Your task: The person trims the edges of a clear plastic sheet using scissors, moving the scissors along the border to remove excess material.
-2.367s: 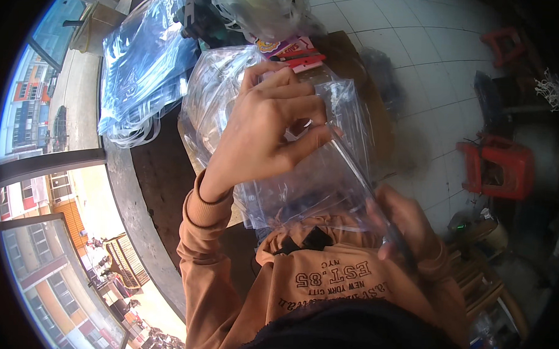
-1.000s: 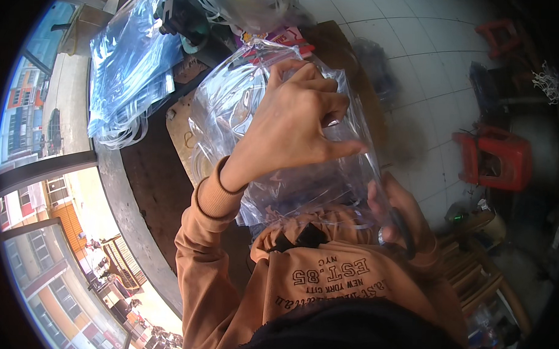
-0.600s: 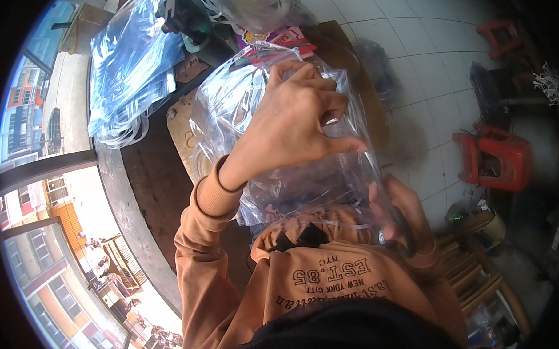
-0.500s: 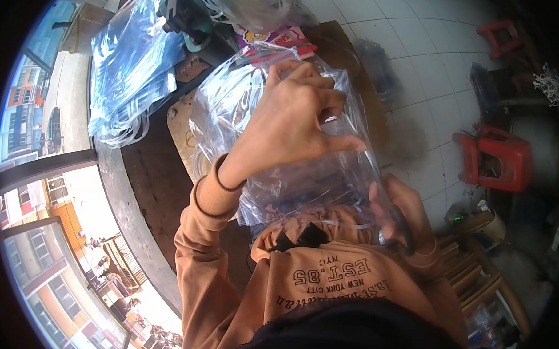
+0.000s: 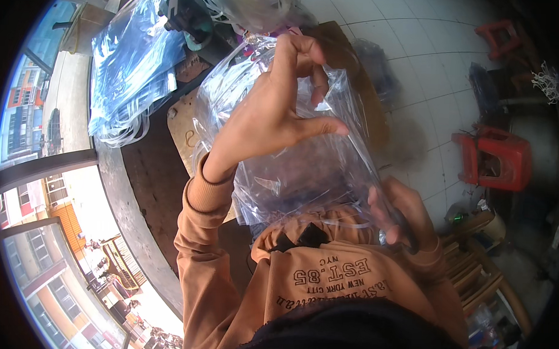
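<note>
A large clear plastic bag (image 5: 285, 178) spreads across my lap and the board in front of me, wrinkled and shiny. Over its upper part, my left hand (image 5: 266, 115) has its thumb stretched out and its curved fingers apart. Plastic lies beneath that palm, and I see nothing gripped in it. At the bag's right side, my right hand (image 5: 404, 206) is closed around the long gathered edge, its fingers partly seen through the film. A dark curved piece shows beside the right palm; its kind cannot be made out.
Blue-tinted clear plastic bags (image 5: 135, 65) with pale handles lie stacked at left. Beside them stands a dark metal machine (image 5: 189, 17), with more plastic (image 5: 254, 4) behind. Red stools (image 5: 495, 157) stand on the tiled floor (image 5: 418, 75) at right. A wooden rack (image 5: 479, 261) is near my right elbow.
My left hand has shifted slightly left, and its curled fingers have lifted and opened. The bag's upper part has shifted a little with it. My right hand stays at the bag's edge.
</note>
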`<move>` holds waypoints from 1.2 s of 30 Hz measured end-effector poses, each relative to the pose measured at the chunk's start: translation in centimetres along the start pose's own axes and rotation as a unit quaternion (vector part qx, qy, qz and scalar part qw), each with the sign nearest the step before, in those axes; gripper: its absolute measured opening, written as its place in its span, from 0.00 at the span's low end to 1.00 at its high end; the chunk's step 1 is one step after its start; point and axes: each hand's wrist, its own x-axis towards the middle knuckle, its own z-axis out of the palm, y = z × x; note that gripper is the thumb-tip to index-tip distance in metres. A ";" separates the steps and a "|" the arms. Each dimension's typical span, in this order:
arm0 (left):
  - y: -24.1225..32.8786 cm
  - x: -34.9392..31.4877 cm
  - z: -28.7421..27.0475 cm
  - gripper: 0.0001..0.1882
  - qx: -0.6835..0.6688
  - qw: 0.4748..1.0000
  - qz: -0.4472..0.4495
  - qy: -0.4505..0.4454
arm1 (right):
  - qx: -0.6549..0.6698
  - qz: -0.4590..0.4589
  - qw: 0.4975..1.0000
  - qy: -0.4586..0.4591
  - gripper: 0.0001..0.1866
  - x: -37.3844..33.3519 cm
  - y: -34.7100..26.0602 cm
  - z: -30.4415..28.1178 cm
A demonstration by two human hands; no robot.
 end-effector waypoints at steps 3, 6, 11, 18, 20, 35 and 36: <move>-0.2 -0.1 0.4 0.40 0.004 1.000 0.007 0.009 | -0.001 0.002 1.000 0.009 0.40 -0.1 -0.6 0.4; 0.1 -0.1 0.5 0.41 0.019 1.000 0.000 0.010 | -0.001 -0.012 1.000 -0.002 0.40 0.0 -0.4 0.5; 0.5 -0.1 1.3 0.40 0.003 0.999 -0.031 0.019 | 0.048 0.012 0.999 0.017 0.37 0.5 0.1 0.7; 0.8 -0.4 1.5 0.37 0.042 0.998 -0.033 0.034 | -0.159 -0.132 0.978 -0.029 0.39 1.8 1.2 -0.3; 0.7 -0.3 1.3 0.36 0.038 0.998 -0.041 0.038 | -0.188 -0.138 0.972 -0.033 0.39 2.1 1.5 -0.9; 0.3 -0.4 1.9 0.35 0.049 0.993 -0.082 0.068 | -0.035 -0.059 0.998 0.008 0.39 3.0 1.4 -0.6; 0.3 -0.3 1.9 0.34 0.055 0.993 -0.085 0.066 | -0.015 -0.045 0.999 0.010 0.39 2.9 1.3 -0.6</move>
